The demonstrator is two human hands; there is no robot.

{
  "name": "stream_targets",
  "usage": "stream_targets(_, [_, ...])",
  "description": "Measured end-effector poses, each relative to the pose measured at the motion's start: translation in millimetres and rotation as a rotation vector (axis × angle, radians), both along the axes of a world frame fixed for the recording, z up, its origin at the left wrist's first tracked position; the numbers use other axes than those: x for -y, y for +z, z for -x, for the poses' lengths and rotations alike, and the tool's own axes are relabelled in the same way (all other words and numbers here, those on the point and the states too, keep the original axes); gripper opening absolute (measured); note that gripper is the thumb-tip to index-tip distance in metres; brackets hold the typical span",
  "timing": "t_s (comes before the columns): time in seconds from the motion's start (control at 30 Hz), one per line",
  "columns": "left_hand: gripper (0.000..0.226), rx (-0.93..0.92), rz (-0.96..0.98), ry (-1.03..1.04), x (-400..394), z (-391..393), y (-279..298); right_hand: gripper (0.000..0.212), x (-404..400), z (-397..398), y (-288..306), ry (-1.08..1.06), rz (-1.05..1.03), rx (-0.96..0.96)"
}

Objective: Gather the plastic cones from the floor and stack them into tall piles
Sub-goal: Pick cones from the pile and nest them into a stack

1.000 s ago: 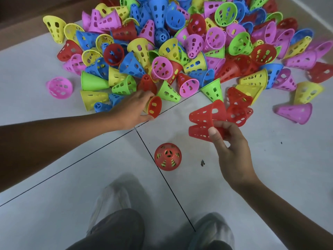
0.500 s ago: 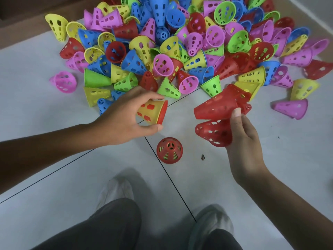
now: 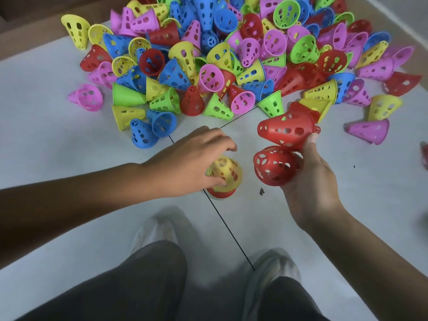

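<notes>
Left hand (image 3: 194, 163) has come down from mid-air since 0.5 s ago: the yellow cone (image 3: 225, 171) it carried now sits, narrow end up, on the red cone (image 3: 221, 193) standing on the floor (image 3: 69, 181) at the tile seam (image 3: 231, 235). Only the lower rim of that red cone shows under the yellow one. Slight motion blur on the yellow cone.

Floor: pale tiles, dark seam lines meeting near the hands.

Loose pile (image 3: 231, 54) fills the upper half of the view: perforated cones in red, yellow, blue, green and pink, mostly on their sides, some nested. 1 pink cone (image 3: 86, 97) lies apart at the left edge of the pile, another pink cone (image 3: 368, 132) apart at the right.

Person's legs in dark trousers (image 3: 143, 286) and 2 light shoes (image 3: 155, 230) at the bottom, blurred.

Left grip: fingers curled loosely over the yellow cone, thumb tip against its lower side, index finger arched above and clear of it.

Right hand (image 3: 310, 181) is raised beside the stack, well clear of the floor. Right grip: closed around 2 red cones, upper red cone (image 3: 287, 129) pinned under the thumb with its narrow end pointing left, lower red cone (image 3: 274, 165) cradled in the fingers with its narrow end toward the camera. The 2 touch.

Small dark speck (image 3: 261, 191) on the floor between the stack and the right hand.
</notes>
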State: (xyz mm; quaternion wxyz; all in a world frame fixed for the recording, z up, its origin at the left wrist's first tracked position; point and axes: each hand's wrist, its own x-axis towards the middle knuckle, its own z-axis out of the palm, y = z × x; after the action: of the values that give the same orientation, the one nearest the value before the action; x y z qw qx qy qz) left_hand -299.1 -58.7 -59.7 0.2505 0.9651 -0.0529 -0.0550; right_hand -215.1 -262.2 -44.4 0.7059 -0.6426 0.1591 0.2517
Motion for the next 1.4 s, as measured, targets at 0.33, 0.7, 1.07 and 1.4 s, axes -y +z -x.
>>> stream_targets(0.33, [0.056, 0.048, 0.431, 0.16, 15, 11, 15, 0.048, -8, 23, 15, 0.006, -0.193, -0.109])
stream_targets(0.7, [0.03, 0.112, 0.535, 0.188, 21, 30, 18, 0.049, 1, 46, 9, 0.01, -0.061, 0.007])
stream_targets(1.07, [0.044, -0.014, 0.275, 0.24, 4, 30, -8, 0.043, 11, 51, 0, 0.017, -0.148, -0.113])
stream_targets(1.4, [0.059, 0.0, 0.549, 0.216, 10, 28, 7, 0.044, -1, 47, -1, 0.272, -0.18, -0.153])
